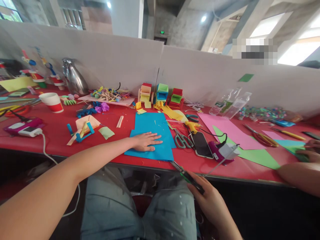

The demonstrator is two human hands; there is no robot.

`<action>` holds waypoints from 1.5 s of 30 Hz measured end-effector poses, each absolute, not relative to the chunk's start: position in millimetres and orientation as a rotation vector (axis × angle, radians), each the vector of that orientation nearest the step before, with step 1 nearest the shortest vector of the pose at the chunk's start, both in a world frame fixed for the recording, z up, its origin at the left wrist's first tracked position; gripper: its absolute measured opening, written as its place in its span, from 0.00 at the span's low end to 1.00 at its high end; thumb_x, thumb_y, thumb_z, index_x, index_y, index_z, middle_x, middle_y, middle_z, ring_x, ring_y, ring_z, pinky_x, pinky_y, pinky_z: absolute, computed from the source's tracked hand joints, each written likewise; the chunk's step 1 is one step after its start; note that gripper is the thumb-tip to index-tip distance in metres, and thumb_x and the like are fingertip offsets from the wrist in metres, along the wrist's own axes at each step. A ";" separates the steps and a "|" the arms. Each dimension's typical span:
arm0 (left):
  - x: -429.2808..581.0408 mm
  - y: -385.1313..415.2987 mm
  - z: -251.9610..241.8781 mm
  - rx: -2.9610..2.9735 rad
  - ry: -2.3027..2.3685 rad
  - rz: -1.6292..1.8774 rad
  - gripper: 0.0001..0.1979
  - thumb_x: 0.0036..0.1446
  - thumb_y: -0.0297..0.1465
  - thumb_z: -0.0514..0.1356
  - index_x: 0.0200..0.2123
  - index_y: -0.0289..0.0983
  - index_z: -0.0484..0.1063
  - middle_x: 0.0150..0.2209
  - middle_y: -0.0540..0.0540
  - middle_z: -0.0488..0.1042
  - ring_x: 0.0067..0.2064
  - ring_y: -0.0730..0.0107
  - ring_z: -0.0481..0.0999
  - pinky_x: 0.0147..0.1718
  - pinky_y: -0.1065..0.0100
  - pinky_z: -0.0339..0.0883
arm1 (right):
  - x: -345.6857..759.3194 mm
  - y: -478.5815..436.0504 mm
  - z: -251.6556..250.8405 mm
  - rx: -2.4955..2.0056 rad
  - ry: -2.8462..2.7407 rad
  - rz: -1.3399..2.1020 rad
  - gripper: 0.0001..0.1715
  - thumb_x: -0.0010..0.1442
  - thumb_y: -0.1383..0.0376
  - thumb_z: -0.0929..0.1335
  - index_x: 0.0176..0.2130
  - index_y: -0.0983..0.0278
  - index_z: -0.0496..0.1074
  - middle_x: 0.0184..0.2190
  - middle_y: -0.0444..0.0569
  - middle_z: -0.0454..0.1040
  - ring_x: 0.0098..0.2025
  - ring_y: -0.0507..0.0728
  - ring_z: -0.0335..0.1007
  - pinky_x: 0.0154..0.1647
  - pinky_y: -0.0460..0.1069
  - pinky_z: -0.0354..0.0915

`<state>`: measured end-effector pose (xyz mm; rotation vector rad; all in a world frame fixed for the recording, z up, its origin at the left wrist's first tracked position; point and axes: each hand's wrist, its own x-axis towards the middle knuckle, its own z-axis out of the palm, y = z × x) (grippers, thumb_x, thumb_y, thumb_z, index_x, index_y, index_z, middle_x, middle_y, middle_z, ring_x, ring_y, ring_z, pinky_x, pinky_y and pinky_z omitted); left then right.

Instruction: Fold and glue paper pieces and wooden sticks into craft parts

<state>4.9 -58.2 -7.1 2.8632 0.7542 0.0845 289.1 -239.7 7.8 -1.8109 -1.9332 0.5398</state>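
Left forearm (67, 176) is occupying eight o'clock; I am resting left hand (146, 141) open on blue paper (160, 154), right hand (209, 198) gripping utility knife (184, 173) at five o'clock.

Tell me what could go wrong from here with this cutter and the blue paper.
The cutter in the right hand points toward the blue paper, where the left hand lies flat, so a slip might nick that hand. Much of the cutter is also past the near edge of the table, so if dropped, it could fall off.
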 end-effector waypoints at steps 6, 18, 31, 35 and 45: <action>4.5 -58.7 -6.5 2.859 0.759 0.084 0.30 0.60 0.49 0.40 0.63 0.46 0.43 0.66 0.50 0.39 0.65 0.60 0.36 0.60 0.55 0.33 | 253.9 -235.1 8.4 -1.776 -2.073 0.437 0.24 0.57 0.61 0.61 0.54 0.53 0.64 0.46 0.48 0.72 0.40 0.58 0.73 0.39 0.50 0.68; 4.7 -58.7 -6.0 2.866 0.750 0.103 0.31 0.60 0.49 0.39 0.63 0.44 0.45 0.65 0.47 0.40 0.65 0.58 0.37 0.60 0.53 0.34 | 207.0 -233.2 12.1 -1.745 -2.209 0.508 0.24 0.58 0.65 0.61 0.55 0.57 0.63 0.51 0.52 0.69 0.47 0.61 0.70 0.44 0.55 0.67; 3.6 -59.8 -6.5 2.868 0.764 0.130 0.31 0.59 0.50 0.39 0.63 0.45 0.43 0.66 0.49 0.40 0.65 0.59 0.37 0.60 0.53 0.34 | 196.8 -223.8 17.0 -1.673 -2.250 0.597 0.25 0.58 0.65 0.62 0.55 0.56 0.64 0.44 0.52 0.72 0.39 0.58 0.72 0.39 0.52 0.67; 3.7 -60.6 -5.6 2.864 0.760 0.143 0.31 0.59 0.49 0.40 0.63 0.44 0.44 0.66 0.48 0.40 0.65 0.58 0.37 0.60 0.54 0.34 | 197.4 -223.7 17.7 -1.657 -2.253 0.615 0.25 0.57 0.66 0.61 0.55 0.56 0.64 0.44 0.51 0.72 0.41 0.58 0.72 0.40 0.52 0.67; 3.9 -60.7 -5.3 2.845 0.778 0.134 0.30 0.59 0.49 0.41 0.63 0.47 0.44 0.66 0.51 0.39 0.65 0.60 0.36 0.60 0.54 0.33 | 193.4 -220.3 18.4 -1.583 -2.262 0.605 0.25 0.56 0.66 0.62 0.54 0.58 0.65 0.44 0.50 0.73 0.40 0.58 0.72 0.38 0.51 0.67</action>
